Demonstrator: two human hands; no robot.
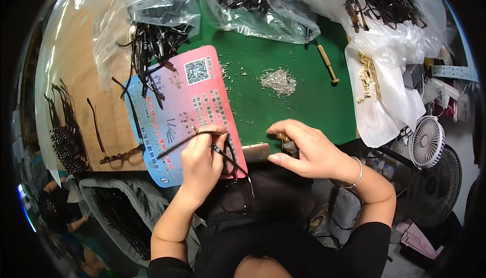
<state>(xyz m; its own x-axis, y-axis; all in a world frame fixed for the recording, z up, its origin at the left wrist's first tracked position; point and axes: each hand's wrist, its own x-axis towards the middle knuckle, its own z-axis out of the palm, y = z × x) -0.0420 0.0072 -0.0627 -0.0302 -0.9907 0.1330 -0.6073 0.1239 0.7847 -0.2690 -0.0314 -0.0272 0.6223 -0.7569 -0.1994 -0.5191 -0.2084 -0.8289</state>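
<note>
My left hand (201, 154) is closed on a dark eyeglass frame (230, 164), above the lower right corner of a pink and blue printed mat. One dark temple arm (171, 149) sticks out to the left past my knuckles, and the rims hang over the table's front edge. To the right, my right hand (309, 151) curls around a small tool (288, 145) with a brass-coloured end and a dark rounded body. Its kind I cannot make out. Between the hands, a small perforated metal block (256, 152) sits at the table edge.
Tiny silver screws (278, 82) lie heaped on the green mat (304, 111). Beyond them rests a brass rod-shaped tool (328, 64). Dark temple arms (154, 50) pile up at the back left. Brass-coloured parts (368, 77) lie on white plastic, near a white fan (427, 141).
</note>
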